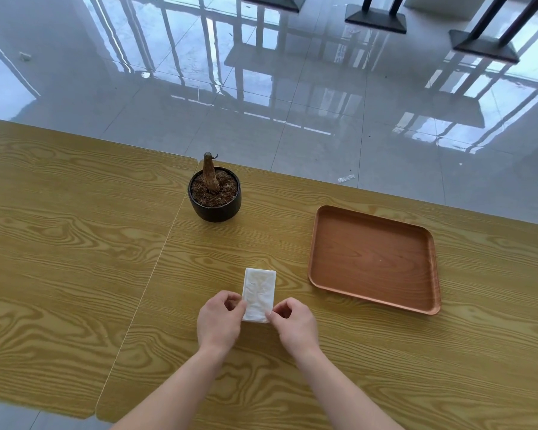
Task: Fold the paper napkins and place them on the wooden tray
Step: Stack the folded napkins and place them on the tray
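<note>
A white paper napkin (259,290) lies on the wooden table as a narrow upright rectangle with an embossed pattern. My left hand (219,321) pinches its near left corner, and my right hand (295,324) pinches its near right corner. Both hands sit at the napkin's near end, fingers curled. The wooden tray (374,259), reddish brown with rounded corners, lies to the right of the napkin with nothing in it.
A black pot (215,197) with soil and a cut stump stands behind the napkin. A seam (156,268) splits the yellow wood-grain table into two tops. Beyond the far edge is a glossy tiled floor with dark table bases (376,18).
</note>
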The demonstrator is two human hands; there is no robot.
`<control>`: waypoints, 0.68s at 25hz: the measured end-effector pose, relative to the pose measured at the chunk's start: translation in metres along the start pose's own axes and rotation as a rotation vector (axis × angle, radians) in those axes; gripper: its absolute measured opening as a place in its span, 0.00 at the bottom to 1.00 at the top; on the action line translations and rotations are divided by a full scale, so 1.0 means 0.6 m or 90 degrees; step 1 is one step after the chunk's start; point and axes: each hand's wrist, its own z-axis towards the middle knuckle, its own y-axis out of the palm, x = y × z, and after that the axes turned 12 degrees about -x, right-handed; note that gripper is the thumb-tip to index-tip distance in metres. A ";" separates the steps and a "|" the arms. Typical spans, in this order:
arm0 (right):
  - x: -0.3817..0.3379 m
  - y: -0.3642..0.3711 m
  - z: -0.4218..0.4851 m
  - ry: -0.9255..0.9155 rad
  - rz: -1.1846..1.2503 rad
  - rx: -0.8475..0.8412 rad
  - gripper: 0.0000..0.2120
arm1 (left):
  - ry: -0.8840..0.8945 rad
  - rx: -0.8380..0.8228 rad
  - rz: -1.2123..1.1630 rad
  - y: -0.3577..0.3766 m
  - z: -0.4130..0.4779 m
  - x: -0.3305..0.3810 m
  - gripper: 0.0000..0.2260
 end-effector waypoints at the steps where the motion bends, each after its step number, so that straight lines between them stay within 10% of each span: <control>1: 0.001 0.000 0.000 0.000 0.008 0.002 0.08 | 0.009 -0.001 -0.002 0.001 -0.001 0.000 0.05; 10: -0.006 -0.018 0.002 -0.032 0.018 0.024 0.06 | 0.007 -0.004 -0.010 0.010 -0.019 -0.004 0.13; 17: -0.036 -0.064 0.026 -0.183 -0.175 0.019 0.12 | -0.197 0.001 -0.267 0.024 -0.062 -0.008 0.13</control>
